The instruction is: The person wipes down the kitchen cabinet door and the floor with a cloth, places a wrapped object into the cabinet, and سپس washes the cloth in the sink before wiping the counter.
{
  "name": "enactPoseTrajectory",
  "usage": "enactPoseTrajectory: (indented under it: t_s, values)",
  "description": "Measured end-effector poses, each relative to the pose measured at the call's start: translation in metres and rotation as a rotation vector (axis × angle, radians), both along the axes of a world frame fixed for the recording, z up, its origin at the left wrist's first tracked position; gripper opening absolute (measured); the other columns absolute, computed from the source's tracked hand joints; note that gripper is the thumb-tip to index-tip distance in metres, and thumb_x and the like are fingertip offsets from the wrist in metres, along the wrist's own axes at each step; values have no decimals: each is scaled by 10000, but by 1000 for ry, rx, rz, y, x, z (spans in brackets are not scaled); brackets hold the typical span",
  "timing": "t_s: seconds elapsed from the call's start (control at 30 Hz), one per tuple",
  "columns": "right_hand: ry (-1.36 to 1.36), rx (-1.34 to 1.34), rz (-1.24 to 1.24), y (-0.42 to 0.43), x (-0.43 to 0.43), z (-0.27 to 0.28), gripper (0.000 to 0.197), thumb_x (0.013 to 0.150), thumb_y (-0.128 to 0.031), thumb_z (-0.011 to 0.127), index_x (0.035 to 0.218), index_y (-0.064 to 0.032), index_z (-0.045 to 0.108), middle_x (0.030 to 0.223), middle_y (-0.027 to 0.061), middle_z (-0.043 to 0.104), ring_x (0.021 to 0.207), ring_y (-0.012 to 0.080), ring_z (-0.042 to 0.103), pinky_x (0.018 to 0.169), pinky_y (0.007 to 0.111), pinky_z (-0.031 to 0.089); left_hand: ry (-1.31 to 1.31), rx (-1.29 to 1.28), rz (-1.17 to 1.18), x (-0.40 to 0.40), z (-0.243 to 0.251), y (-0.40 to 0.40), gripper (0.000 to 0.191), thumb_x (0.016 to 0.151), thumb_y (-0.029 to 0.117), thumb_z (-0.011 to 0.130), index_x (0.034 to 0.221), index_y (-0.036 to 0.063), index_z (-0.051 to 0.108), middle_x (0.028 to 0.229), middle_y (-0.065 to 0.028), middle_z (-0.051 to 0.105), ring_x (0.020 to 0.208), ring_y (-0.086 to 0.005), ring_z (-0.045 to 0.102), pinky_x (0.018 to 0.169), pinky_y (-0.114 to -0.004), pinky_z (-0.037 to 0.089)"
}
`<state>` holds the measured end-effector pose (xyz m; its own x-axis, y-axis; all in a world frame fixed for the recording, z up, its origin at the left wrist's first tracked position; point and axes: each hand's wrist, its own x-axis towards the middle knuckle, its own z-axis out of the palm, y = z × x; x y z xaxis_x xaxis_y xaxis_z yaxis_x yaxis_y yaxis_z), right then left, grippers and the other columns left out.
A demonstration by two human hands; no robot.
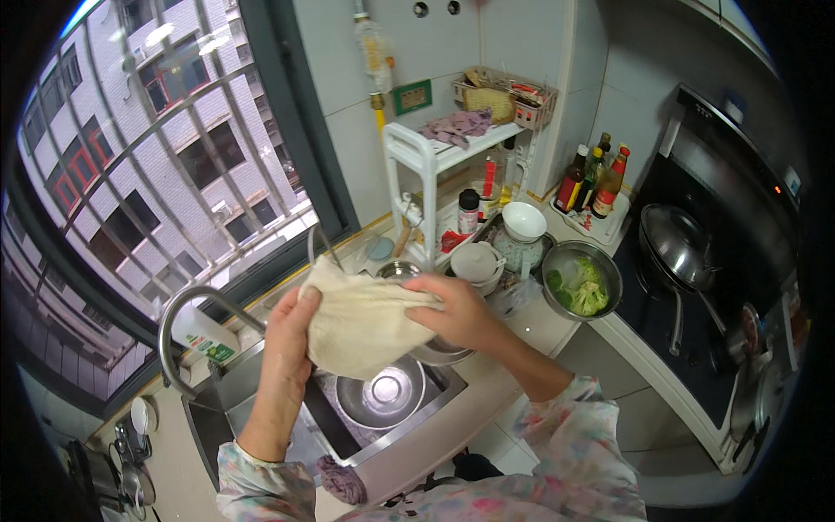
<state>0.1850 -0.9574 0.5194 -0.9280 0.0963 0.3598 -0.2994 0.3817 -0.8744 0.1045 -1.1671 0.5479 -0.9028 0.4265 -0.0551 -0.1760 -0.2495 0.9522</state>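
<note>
A cream cloth (365, 326), perhaps a cloth bag, is stretched between both hands above the sink. My left hand (290, 333) pinches its left edge with the thumb on top. At its upper right, my right hand (456, 310) grips gathered folds between thumb and fingers. Below the cloth, a round steel basin (385, 395) sits in the right part of the stainless-steel sink (385, 450). Another metal bowl (443, 352) shows partly behind the cloth and my right hand.
The curved faucet (173, 326) and a white bottle (205, 336) stand left. A purple cloth (342, 479) lies on the sink's front edge. Right are a steel bowl of broccoli (580, 287), a lidded white pot (475, 264), a white rack (427, 189), sauce bottles (610, 183) and a lidded wok (678, 245).
</note>
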Motion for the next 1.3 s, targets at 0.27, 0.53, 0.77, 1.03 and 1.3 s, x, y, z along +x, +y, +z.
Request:
enactPoseTrajectory:
  t_s: [0.27, 0.53, 0.77, 1.03, 1.3]
  values:
    - [323, 103, -190, 123, -116, 81, 324, 726, -138, 608, 1024, -20, 560, 941, 112, 589, 859, 195, 556, 742, 308, 446, 247, 28, 87, -91, 69, 120, 327, 814, 191, 550, 1062, -17, 504, 902, -96, 587, 756, -149, 582, 647, -268, 476]
    - [648, 348, -479, 110, -101, 10, 297, 696, -84, 587, 977, -29, 508, 932, 139, 519, 882, 316, 490, 762, 408, 386, 559, -353, 111, -65, -35, 136, 365, 749, 86, 587, 1100, 34, 500, 875, -21, 556, 703, -86, 490, 571, -223, 419]
    - [-1, 290, 145, -4, 69, -146, 215, 687, -24, 579, 902, -36, 591, 999, 121, 553, 840, 276, 562, 719, 348, 465, 776, -1068, 24, 135, -164, -43, 335, 683, 32, 620, 1006, 60, 540, 1062, -111, 529, 918, -276, 498, 752, -342, 435]
    - [6, 487, 423, -144, 101, -191, 281, 714, -41, 551, 994, -35, 572, 1067, 139, 542, 994, 297, 512, 840, 357, 420, 722, -1459, 0, 219, -250, -187, 472, 795, 277, 519, 1217, 88, 425, 1329, -109, 324, 1224, -386, 250, 993, -497, 205]
    - [143, 986, 717, -264, 124, -210, 422, 779, -162, 480, 1172, -12, 437, 1255, 215, 378, 1193, 359, 322, 960, 540, 215, 679, -1554, 290, 245, -258, -246, 451, 764, 265, 519, 1170, 77, 463, 1307, -97, 352, 1208, -320, 306, 968, -521, 235]
